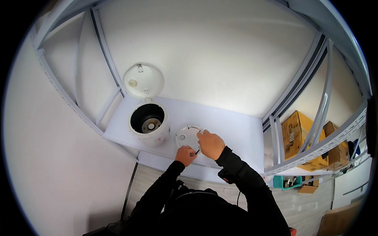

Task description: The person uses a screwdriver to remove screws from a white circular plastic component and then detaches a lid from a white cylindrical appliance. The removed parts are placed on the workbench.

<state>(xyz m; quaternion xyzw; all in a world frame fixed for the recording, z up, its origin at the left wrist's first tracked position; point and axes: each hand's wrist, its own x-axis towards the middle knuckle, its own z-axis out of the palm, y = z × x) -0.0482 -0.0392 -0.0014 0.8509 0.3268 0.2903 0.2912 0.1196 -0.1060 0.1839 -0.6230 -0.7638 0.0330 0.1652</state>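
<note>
A round, whitish inner lid (188, 135) with a small round hole lies at the front middle of the white table. My left hand (185, 155) is closed at its near edge, and a thin dark stick-like piece (195, 153) juts out by its fingertips. Across the lid's right side, my right hand (212, 144) is closed with its fingertips at the rim; its palm hides part of the lid. To the left stands a white rice cooker (154, 137), its hinged lid (146, 80) raised. No inner pot covers the heating plate (151, 125) inside.
The white table (232, 129) has a wall behind it and grey metal frame posts (103, 47) at its sides. Beyond the right posts stand yellow cardboard boxes (292, 135). A teal bin (286, 182) with small items sits lower right.
</note>
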